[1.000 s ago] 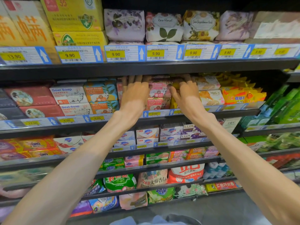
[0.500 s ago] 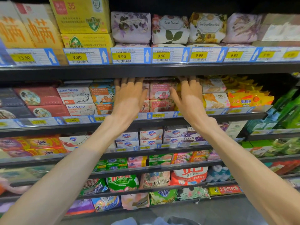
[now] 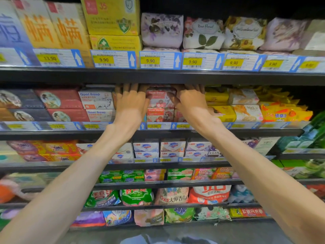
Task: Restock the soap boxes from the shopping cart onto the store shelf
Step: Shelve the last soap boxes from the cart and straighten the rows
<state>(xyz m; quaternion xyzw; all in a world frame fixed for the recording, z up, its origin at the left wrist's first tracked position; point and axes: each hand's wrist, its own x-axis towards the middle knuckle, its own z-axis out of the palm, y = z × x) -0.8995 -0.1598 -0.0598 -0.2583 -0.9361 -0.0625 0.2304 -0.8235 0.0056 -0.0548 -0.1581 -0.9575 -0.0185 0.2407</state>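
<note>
Cardboard soap box [image 3: 160, 97], rectangular and glossy pink, sits label-forward atop a stack on the second shelf [image 3: 158, 133], left hand [image 3: 131, 106] and right hand [image 3: 190, 104] flanking it, fingers straight, spread.

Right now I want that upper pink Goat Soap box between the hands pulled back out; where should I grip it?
Pinch the upper pink Goat Soap box by its two short side faces, coming straight from the front. It sits on another box under a low shelf edge, so top access looks tight.
</note>
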